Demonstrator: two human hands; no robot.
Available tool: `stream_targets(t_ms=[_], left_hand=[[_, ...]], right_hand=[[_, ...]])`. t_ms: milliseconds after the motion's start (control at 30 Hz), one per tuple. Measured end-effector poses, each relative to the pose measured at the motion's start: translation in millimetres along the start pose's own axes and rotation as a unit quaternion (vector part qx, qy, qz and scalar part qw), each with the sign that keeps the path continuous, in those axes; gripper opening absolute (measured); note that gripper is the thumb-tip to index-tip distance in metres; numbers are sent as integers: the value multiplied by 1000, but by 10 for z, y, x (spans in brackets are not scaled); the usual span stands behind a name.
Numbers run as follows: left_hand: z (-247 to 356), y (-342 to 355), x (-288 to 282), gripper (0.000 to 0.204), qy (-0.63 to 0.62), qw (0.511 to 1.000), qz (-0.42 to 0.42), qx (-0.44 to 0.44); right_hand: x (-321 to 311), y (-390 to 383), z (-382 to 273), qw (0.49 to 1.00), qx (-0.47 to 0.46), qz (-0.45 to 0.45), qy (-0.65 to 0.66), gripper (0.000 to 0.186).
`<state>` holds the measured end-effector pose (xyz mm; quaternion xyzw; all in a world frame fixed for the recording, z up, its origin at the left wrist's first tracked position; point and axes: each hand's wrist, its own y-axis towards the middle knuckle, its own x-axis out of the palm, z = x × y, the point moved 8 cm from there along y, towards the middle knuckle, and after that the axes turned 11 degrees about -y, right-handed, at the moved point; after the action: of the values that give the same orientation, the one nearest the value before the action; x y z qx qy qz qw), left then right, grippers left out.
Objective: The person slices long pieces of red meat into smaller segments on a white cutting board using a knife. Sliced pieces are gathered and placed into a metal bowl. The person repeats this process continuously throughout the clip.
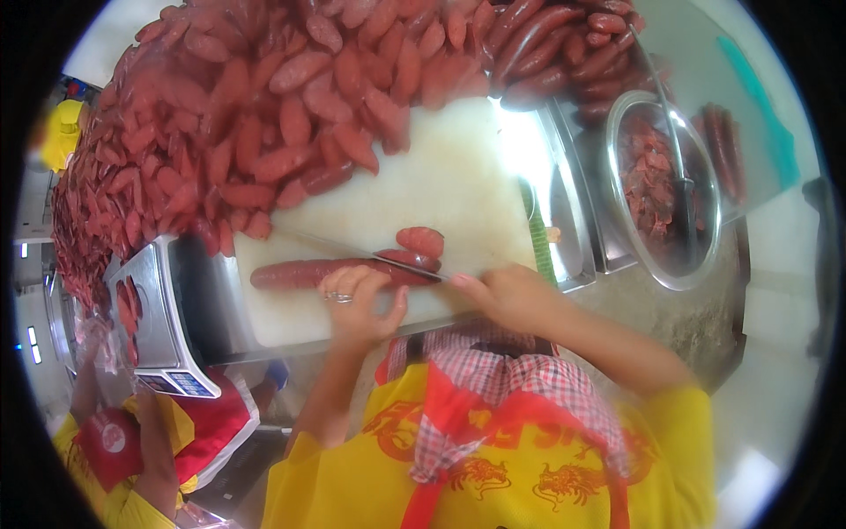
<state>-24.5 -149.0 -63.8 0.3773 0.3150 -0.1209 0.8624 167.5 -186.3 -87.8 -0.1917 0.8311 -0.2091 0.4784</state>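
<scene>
A long red sausage lies across the white cutting board, with my left hand curled on it, a ring on one finger. My right hand is closed on the handle of a long knife, whose blade crosses the sausage near its right end, angled toward the upper left. A cut slice rests just beyond the blade. A large heap of sliced sausage covers the back and left of the board.
Whole sausages are piled at the back right, near a steel bowl of scraps with a long tool in it. A scale holding slices is at the left. A co-worker in a red cap is at the lower left.
</scene>
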Motion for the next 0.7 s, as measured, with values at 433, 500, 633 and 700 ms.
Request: stream_targets(t_ms=[433,500,633,700], left_hand=[[-124,-75,-59,30,-15,999,2,-31],[-113,-83,-65,29,-19,1000,1,-20],[-113,-130,-142,28,-2,1000,0,-2],[-159,-147,-208,29,8,1000,9,-4]], right_hand=[[15,-505,98,998,52,-13,40,61],[225,-34,-152,998,-7,-43,-55,61],[237,266,-446,988,-135,39,-66,54],[187,92,-237,997,-58,-20,-39,52]])
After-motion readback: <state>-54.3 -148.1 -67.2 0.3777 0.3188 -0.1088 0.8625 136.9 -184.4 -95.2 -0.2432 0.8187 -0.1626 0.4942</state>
